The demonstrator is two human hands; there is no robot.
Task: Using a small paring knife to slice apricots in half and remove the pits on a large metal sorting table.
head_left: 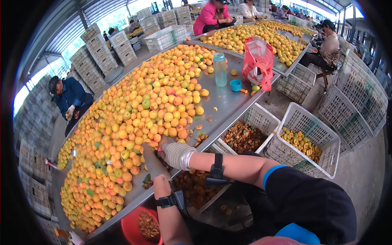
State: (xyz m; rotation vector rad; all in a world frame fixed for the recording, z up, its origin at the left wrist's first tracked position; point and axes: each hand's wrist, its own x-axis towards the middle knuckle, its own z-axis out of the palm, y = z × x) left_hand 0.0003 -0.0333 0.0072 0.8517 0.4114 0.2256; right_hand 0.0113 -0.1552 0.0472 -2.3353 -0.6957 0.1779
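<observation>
The heap of apricots (134, 122) runs lengthwise down the metal table (228, 102). At its near edge the right hand (173, 153), gloved, reaches in; its grip cannot be told. The left hand (160, 183) rests curled beside it; whether it holds anything is unclear.

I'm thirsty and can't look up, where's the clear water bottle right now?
In the head view, the water bottle stands upright on the metal table, far right of the apricot pile, beside a small blue cup and a red bag.

Pale plastic bottle (220, 69) upright beside blue cup (235, 85); red bag (258, 61) near; white crates (310, 136) alongside table.
</observation>
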